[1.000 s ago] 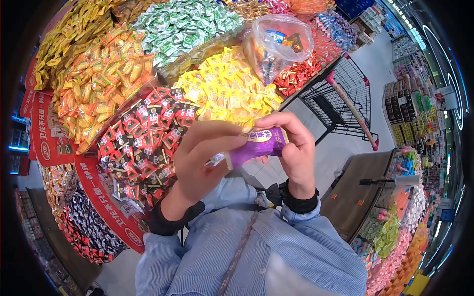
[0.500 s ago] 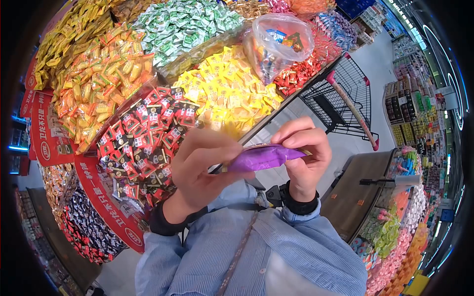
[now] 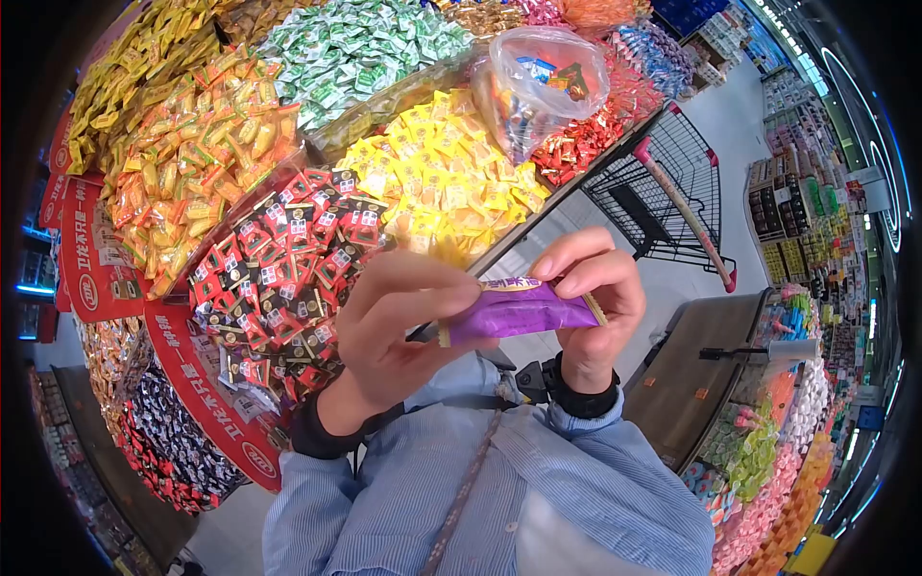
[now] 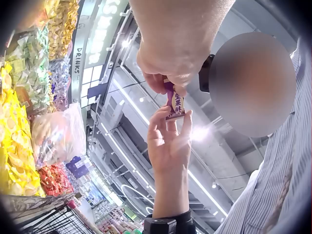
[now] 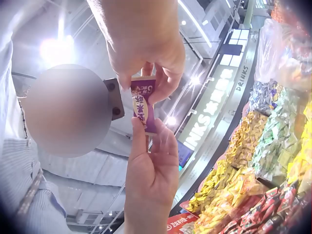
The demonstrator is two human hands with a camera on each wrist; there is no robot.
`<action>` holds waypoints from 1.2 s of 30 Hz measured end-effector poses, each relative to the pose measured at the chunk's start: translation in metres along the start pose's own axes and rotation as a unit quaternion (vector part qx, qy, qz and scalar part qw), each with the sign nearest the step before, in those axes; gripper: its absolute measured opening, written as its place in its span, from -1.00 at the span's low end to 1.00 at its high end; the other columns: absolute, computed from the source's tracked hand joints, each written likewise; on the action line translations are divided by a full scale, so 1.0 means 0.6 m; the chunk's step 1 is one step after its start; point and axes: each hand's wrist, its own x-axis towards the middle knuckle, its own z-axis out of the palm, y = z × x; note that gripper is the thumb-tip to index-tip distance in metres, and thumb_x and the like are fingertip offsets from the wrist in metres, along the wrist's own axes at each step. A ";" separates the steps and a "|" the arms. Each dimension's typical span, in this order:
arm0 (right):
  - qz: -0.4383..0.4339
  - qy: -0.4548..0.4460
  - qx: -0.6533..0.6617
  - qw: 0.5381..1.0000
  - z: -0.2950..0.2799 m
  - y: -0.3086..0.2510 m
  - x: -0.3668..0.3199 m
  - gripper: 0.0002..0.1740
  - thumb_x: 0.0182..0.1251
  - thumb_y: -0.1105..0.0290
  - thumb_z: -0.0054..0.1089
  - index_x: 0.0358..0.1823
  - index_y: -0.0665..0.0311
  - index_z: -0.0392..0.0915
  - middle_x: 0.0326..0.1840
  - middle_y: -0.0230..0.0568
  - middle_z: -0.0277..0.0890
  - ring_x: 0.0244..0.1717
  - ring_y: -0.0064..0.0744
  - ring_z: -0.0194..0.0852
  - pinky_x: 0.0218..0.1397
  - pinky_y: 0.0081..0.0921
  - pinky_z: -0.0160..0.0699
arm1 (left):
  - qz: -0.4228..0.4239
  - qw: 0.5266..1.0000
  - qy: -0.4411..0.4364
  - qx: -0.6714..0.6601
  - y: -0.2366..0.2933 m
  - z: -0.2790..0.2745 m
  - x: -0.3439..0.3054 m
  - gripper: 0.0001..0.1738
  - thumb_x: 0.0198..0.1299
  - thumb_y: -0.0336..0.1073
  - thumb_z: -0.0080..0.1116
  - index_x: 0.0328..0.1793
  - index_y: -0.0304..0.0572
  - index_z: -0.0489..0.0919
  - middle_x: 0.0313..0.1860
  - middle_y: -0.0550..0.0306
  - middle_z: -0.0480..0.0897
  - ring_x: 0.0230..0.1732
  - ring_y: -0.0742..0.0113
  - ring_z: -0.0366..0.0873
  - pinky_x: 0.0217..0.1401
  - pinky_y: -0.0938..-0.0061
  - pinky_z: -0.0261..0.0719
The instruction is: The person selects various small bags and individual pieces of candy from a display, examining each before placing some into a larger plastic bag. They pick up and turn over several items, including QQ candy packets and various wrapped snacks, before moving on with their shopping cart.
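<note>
Between both hands, in front of the chest, is a small purple snack packet (image 3: 526, 317) with crimped ends. My left hand (image 3: 392, 322) pinches one end between thumb and fingers, and my right hand (image 3: 600, 302) pinches the other. In the head view the packet's plainer purple side shows, with a strip of lettering along its upper edge. Its printed face, a pale oval with characters, appears in the right wrist view on the packet (image 5: 145, 105). From the left wrist, the packet (image 4: 175, 103) appears partly covered by fingers.
Piles of wrapped sweets lie ahead: black-and-red packets (image 3: 279, 259), yellow packets (image 3: 442, 173), orange packets (image 3: 206, 144) and green packets (image 3: 360, 53). A clear plastic bag (image 3: 499, 106) of packets sits on the display. A shopping cart (image 3: 663, 182) stands at right, beyond the display edge.
Over the last second the packet has turned, swinging its printed face away from the head camera. My right hand has shifted slightly to the right. Both hands keep hold of the packet.
</note>
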 end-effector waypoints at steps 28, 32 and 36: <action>-0.034 0.034 -0.090 0.995 -0.009 0.003 -0.005 -0.73 0.04 0.31 0.22 -0.32 0.34 0.45 -0.21 -0.05 0.41 -0.18 -0.34 0.38 -0.10 -0.48 0.33 | -0.187 0.957 -0.066 -0.213 0.004 -0.004 0.001 -0.35 -0.27 -0.41 0.40 0.02 -0.37 0.36 -0.07 0.11 0.35 -0.06 0.39 0.38 -0.04 0.51 0.36; -0.032 0.027 -0.097 0.994 -0.010 0.003 -0.006 -0.72 0.02 0.32 0.24 -0.31 0.35 0.45 -0.20 -0.04 0.39 -0.17 -0.34 0.37 -0.09 -0.49 0.32 | -0.186 0.960 -0.075 -0.198 0.003 -0.005 0.002 -0.39 -0.24 -0.51 0.33 0.02 -0.37 0.35 -0.07 0.10 0.36 -0.06 0.38 0.38 -0.02 0.50 0.36; -0.021 0.042 -0.071 0.996 -0.008 0.003 -0.009 -0.66 -0.01 0.33 0.27 -0.26 0.38 0.41 -0.15 -0.01 0.35 -0.14 -0.32 0.34 -0.07 -0.48 0.32 | -0.179 0.961 -0.072 -0.199 0.005 -0.003 0.004 -0.43 -0.22 -0.57 0.26 0.02 -0.37 0.35 -0.07 0.09 0.36 -0.05 0.36 0.38 -0.02 0.50 0.36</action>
